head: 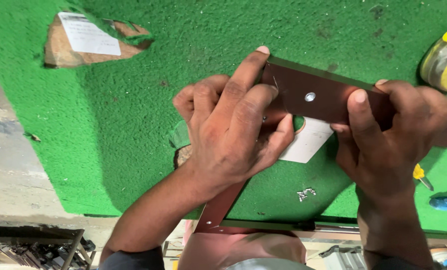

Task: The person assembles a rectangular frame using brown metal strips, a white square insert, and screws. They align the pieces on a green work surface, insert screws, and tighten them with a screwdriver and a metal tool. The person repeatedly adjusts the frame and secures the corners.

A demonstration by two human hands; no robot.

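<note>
Brown flat metal bar (328,97) with one silver rivet (310,96), over green turf mat (133,100). Clamped at its corner end under left hand (233,130), farther along inside closed right hand (388,135). Near loose screws (306,193).

A yellow tape roll (446,62) sits at the green mat's (133,110) right edge, a blue-handled tool (446,202) near its lower right corner, loose screws (306,193) by its front edge.

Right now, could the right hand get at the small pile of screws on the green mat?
Probably yes, but not at once: the right hand is gripping the brown metal bar. The screws lie uncovered on the green mat just beside its wrist.
</note>
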